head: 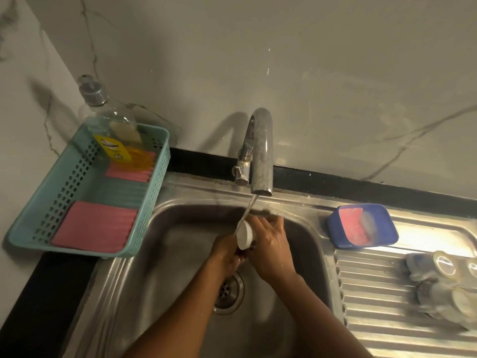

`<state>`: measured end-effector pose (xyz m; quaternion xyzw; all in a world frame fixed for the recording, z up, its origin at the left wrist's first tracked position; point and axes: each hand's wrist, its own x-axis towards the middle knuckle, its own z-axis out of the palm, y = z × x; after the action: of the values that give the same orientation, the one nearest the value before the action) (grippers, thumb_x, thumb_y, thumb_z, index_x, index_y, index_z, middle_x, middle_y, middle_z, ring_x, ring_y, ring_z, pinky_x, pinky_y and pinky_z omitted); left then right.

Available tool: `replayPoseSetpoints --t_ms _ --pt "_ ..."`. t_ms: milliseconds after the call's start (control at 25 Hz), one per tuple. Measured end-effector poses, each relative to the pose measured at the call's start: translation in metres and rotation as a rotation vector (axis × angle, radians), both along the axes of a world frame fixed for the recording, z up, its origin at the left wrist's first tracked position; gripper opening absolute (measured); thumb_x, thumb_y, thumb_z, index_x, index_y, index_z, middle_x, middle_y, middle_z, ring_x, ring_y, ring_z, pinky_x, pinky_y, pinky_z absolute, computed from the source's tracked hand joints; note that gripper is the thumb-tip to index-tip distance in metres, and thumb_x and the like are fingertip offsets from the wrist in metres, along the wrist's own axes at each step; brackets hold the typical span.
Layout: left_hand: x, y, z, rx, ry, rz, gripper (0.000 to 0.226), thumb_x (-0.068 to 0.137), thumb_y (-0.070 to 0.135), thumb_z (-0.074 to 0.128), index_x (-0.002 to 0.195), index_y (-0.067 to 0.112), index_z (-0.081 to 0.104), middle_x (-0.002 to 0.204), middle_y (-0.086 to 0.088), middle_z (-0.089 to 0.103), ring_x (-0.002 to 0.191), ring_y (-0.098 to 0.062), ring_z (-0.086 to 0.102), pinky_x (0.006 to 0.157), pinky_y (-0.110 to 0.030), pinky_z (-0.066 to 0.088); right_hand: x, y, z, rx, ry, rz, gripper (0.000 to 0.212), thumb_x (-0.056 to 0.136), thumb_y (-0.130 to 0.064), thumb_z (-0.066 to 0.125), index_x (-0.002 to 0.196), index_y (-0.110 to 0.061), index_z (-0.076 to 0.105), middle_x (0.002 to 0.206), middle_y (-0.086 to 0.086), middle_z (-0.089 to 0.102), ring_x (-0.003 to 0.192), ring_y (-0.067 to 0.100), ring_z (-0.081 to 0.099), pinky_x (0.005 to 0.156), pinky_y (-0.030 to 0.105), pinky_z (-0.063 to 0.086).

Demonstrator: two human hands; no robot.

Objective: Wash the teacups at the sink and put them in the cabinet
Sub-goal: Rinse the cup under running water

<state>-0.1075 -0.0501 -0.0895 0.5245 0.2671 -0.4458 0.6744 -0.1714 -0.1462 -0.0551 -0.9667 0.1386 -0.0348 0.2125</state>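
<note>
As tap water (247, 214) hits it, white teacup (245, 235) between gripping fingers of left hand (227, 254) and right hand (272, 244); drain (228, 290) below.

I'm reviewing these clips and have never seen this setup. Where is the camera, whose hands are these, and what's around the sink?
There is no machine: a person wears one wide-angle camera on the head, looking down at their own bare hands. The left hand grips a white teacup under the running tap over the steel sink; the right hand lies against the cup, though whether it grips is unclear. Left of the sink, a teal basket holds pink cloths and a soap bottle. On the drainboard sit a blue dish with a pink sponge and some blurred cups.
</note>
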Motion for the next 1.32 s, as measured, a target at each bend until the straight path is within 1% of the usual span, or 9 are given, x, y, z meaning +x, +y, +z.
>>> replayPoseSetpoints --t_ms 200,320,400,520,640,800,920,1120,1320 --pt "0.01 -0.018 0.019 -0.144 0.101 0.015 0.032 0.108 0.026 0.033 0.133 0.015 0.051 0.128 -0.009 0.057 0.1 -0.015 0.064 0.084 -0.026 0.05 0.006 0.008 0.038 -0.276 0.131 0.214 0.065 0.087 -0.025 0.071 0.148 -0.025 0.045 0.146 0.005 0.049 0.138 0.033 0.035 0.113 0.043 0.038" --pt "0.011 -0.011 0.025 -0.26 0.084 -0.047 0.032 0.108 0.039 0.032 0.113 0.019 0.057 0.105 -0.002 0.06 0.075 -0.01 0.065 0.068 -0.027 0.054 0.0 0.017 0.047 -0.272 0.186 0.205 0.073 0.089 -0.027 0.07 0.153 -0.022 0.034 0.15 0.007 0.043 0.138 0.03 0.036 0.111 0.039 0.039" --pt "0.013 -0.003 0.024 -0.286 0.031 -0.049 0.03 0.098 0.035 0.051 0.099 0.009 0.067 0.095 -0.01 0.068 0.082 -0.02 0.068 0.075 -0.033 0.054 -0.003 0.015 0.042 0.112 0.162 -0.045 0.065 0.087 -0.026 0.073 0.143 -0.022 0.04 0.139 0.002 0.054 0.124 0.019 0.052 0.099 0.03 0.05" --pt "0.005 0.01 0.023 -0.208 -0.136 -0.037 0.036 0.097 0.039 0.053 0.111 0.014 0.076 0.112 -0.017 0.074 0.098 -0.028 0.071 0.084 -0.041 0.057 -0.002 0.018 0.023 1.048 0.17 -0.502 0.049 0.086 -0.026 0.078 0.125 -0.013 0.051 0.113 0.007 0.071 0.095 0.019 0.072 0.079 0.03 0.061" --pt "-0.008 0.023 0.022 -0.098 -0.339 -0.02 0.037 0.104 0.049 0.042 0.126 0.032 0.067 0.118 0.0 0.074 0.107 -0.016 0.07 0.09 -0.034 0.056 0.004 0.03 0.001 1.392 0.133 -0.541 0.039 0.095 -0.035 0.066 0.126 -0.011 0.062 0.109 0.013 0.075 0.101 0.027 0.073 0.091 0.047 0.06" --pt "-0.015 0.023 0.016 0.086 -0.705 -0.131 0.043 0.105 0.047 0.035 0.144 0.033 0.048 0.138 0.011 0.054 0.119 0.003 0.055 0.087 -0.009 0.047 0.013 0.045 -0.009 1.337 0.126 -0.555 0.047 0.102 -0.055 0.046 0.122 -0.018 0.066 0.109 0.01 0.075 0.101 0.024 0.074 0.092 0.05 0.059" --pt "-0.019 0.019 0.006 0.149 -0.8 -0.114 0.026 0.101 0.049 0.045 0.123 0.042 0.054 0.125 0.001 0.06 0.112 -0.007 0.063 0.089 -0.022 0.055 0.025 0.044 -0.008 1.263 0.227 -0.663 0.05 0.105 -0.053 0.035 0.114 -0.018 0.07 0.108 0.012 0.074 0.102 0.025 0.071 0.095 0.047 0.057" --pt "-0.01 0.029 0.0 0.247 -0.764 -0.206 0.028 0.1 0.056 0.047 0.113 0.04 0.066 0.112 0.006 0.069 0.099 -0.007 0.068 0.086 -0.034 0.059 0.03 0.031 0.008 1.322 0.53 -0.602 0.056 0.104 -0.052 0.033 0.101 -0.008 0.068 0.076 0.008 0.067 0.063 0.015 0.062 0.052 0.026 0.048" --pt "-0.001 0.021 0.031 0.225 -0.36 -0.064 0.049 0.107 0.044 0.038 0.089 0.013 0.071 0.077 -0.01 0.073 0.067 -0.02 0.068 0.055 -0.03 0.05 0.037 0.024 0.018 1.263 0.622 -0.548 0.061 0.103 -0.06 0.031 0.075 -0.014 0.06 0.055 0.0 0.057 0.042 0.006 0.045 0.043 0.018 0.03"
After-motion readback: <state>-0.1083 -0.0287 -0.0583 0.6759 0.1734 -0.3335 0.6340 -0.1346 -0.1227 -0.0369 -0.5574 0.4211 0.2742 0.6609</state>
